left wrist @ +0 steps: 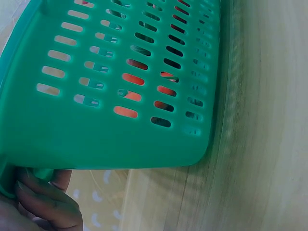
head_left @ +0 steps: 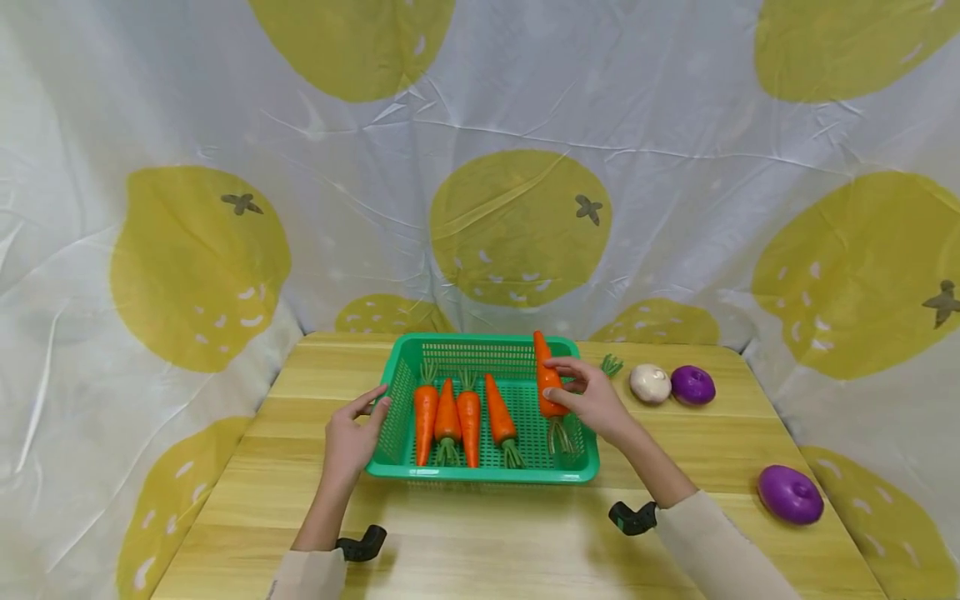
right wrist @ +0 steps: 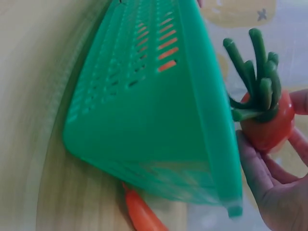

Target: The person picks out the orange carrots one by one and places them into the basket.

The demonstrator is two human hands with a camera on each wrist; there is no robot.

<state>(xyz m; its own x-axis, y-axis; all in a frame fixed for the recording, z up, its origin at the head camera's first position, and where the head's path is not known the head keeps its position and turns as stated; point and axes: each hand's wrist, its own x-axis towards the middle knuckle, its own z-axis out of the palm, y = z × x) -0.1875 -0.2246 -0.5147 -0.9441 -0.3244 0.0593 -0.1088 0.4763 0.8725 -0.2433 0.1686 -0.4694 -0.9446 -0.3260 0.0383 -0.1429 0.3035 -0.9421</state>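
Observation:
A green plastic basket [head_left: 480,476] with slotted walls sits on the table, with several orange carrots [head_left: 468,417] lying in it, some with tops toward the far wall and others toward the near one. My left hand [head_left: 352,433] grips the basket's left rim; the left wrist view shows its fingers [left wrist: 50,204] curled at the edge. Over the basket's right end, my right hand [head_left: 592,400] holds another carrot [head_left: 547,379], tip pointing away and green stalks [right wrist: 262,82] toward me. Its thumb and fingers sit on opposite sides of that carrot.
Right of the basket lies one more carrot [right wrist: 144,211], mostly hidden behind my right hand in the head view. A white onion [head_left: 650,384] and a purple onion [head_left: 692,385] stand together at the back right. Another purple onion [head_left: 791,495] lies near the right edge. A lemon-print curtain [head_left: 517,125] hangs behind.

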